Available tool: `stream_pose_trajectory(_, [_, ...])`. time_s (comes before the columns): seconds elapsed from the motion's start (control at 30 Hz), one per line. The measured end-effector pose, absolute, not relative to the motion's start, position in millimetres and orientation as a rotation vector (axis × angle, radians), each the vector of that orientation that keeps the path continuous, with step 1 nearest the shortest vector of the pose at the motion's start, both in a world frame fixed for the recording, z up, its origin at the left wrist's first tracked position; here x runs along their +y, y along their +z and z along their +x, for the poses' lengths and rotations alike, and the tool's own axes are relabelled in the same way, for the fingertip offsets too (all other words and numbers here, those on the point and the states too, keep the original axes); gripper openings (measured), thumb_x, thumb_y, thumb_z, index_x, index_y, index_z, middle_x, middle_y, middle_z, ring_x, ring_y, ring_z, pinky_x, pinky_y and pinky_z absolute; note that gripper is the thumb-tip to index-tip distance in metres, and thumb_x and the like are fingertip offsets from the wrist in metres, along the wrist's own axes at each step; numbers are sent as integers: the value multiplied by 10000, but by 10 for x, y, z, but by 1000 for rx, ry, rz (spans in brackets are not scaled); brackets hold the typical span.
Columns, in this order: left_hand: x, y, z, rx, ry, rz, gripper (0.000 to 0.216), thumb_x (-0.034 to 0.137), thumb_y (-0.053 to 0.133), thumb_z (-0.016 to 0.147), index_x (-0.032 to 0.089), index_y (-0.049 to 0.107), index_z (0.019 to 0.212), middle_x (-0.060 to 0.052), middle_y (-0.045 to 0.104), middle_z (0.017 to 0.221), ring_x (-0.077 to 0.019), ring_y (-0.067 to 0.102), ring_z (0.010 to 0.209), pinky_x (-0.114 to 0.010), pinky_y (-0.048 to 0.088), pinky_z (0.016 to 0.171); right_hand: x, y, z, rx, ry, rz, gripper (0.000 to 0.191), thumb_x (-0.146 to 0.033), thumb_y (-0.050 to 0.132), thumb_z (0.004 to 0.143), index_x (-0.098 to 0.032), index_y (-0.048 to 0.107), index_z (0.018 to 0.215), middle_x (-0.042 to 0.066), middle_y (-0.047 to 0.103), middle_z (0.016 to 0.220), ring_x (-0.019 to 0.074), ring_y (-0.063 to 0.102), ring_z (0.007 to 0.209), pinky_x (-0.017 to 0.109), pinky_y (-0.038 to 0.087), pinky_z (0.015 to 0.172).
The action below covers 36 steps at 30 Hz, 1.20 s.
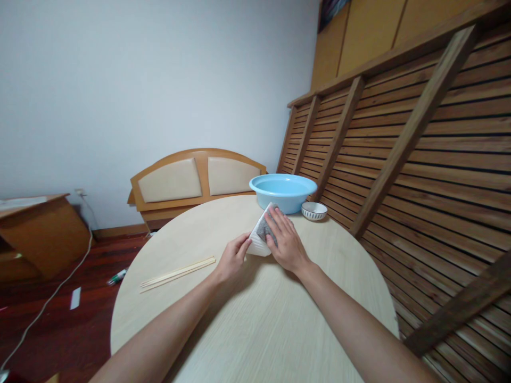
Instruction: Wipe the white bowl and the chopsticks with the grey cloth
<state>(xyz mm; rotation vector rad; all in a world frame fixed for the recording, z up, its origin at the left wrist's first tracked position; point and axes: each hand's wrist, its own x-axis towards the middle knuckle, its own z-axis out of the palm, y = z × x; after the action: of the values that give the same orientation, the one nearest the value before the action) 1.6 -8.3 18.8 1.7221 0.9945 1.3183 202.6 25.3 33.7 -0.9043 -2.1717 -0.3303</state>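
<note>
Above the middle of the round table, my left hand (233,256) pinches the near left edge of a white ridged dish (258,246). The dish is tilted, with its broad side partly covered. A grey cloth (263,230) lies flat against it under my right hand (288,239), whose fingers press the cloth onto the dish. The cloth's far part is hidden behind those fingers. Just beyond stands a light blue basin (283,202), and to its right a small white bowl (314,211) with dark stripes.
Several thin wooden chopsticks (178,274) lie on the left of the round wooden table (279,330). A headboard (170,181) stands behind it. A slatted wooden frame (447,165) leans along the right. A cable (59,290) runs over the floor at left.
</note>
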Motion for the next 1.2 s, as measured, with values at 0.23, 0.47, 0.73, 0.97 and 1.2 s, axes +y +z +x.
stream_pose_trajectory(0.23, [-116, 246, 60, 957, 1324, 1660, 515, 559, 549, 939, 140, 732, 1175, -112, 730, 1205, -250, 655, 1111, -337, 483, 1039, 250, 351, 2077, -2122, -253, -917, 644, -291, 380, 1019, -181, 216, 1632, 120, 275, 1656, 272, 228, 1545, 556, 310, 1226])
stream_pose_trajectory(0.47, [-63, 198, 39, 979, 1369, 1659, 533, 585, 564, 926, 141, 726, 1174, -108, 730, 1200, -244, 655, 1111, -345, 484, 1042, 112, 427, 1923, -2259, -389, -855, 608, -281, 455, 984, -207, 362, 1581, 80, 299, 1650, 264, 195, 1555, 548, 267, 1244])
stream_pose_trajectory(0.73, [-113, 249, 34, 964, 1316, 1666, 528, 581, 546, 936, 145, 737, 1166, -112, 720, 1236, -257, 644, 1162, -346, 467, 1071, 310, 329, 2087, -2017, -132, -994, 600, -295, 348, 1036, -171, 269, 1617, 129, 308, 1642, 250, 277, 1529, 517, 327, 1229])
stream_pose_trajectory(0.97, [-88, 236, 49, 974, 1342, 1644, 546, 606, 564, 917, 148, 740, 1160, -91, 744, 1171, -247, 662, 1063, -343, 491, 1019, 108, 443, 1920, -2215, -338, -913, 624, -307, 450, 1004, -234, 306, 1606, 73, 262, 1665, 276, 173, 1559, 559, 264, 1244])
stream_pose_trajectory(1.2, [-98, 249, 47, 949, 1321, 1629, 558, 610, 569, 912, 144, 738, 1169, -106, 732, 1203, -253, 656, 1113, -338, 487, 1032, 185, 416, 1973, -2111, -261, -978, 599, -306, 399, 1028, -216, 296, 1611, 93, 283, 1656, 265, 227, 1546, 531, 321, 1226])
